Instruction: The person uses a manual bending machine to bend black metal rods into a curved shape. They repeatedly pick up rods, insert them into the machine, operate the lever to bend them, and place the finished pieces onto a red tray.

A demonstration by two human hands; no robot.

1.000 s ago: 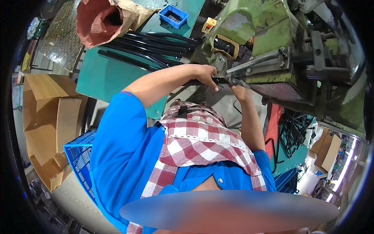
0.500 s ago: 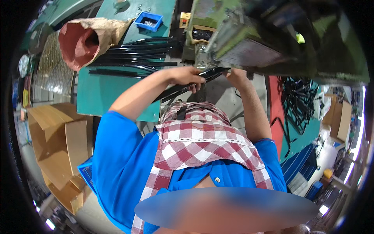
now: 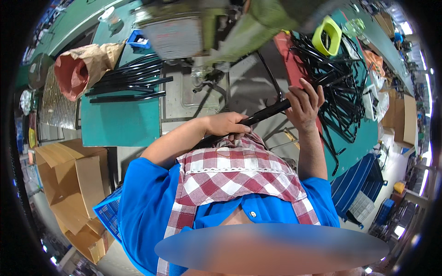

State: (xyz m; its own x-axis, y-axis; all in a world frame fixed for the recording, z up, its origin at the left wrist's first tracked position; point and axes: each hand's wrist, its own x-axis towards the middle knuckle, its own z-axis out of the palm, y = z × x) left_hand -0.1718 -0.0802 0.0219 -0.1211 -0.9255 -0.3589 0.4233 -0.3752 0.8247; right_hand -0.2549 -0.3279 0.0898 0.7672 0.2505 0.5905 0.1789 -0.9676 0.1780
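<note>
A long black metal tube (image 3: 268, 112) slants up to the right in front of my apron. My left hand (image 3: 229, 124) is wrapped round its lower part, close to my waist. My right hand (image 3: 302, 105) is at the upper part, with the tube against its palm and the fingers bent and pointing up. Whether the tube goes on behind those fingers is hard to tell, because black parts lie behind them. Several similar black tubes (image 3: 133, 78) lie side by side on the green table (image 3: 120, 126) at the left.
Ahead stands a green machine (image 3: 172, 39). To the right, a heap of thin black bent rods (image 3: 338, 99) and a yellow-green container (image 3: 328, 36) lie on a table. At left are a paper-wrapped roll (image 3: 76, 73), a blue bin (image 3: 138, 39) and a cardboard box (image 3: 69, 184).
My view has turned right, away from the machine. Both hands have brought the black tube away from the machine and nearer my body, the right hand now beside the rod heap.
</note>
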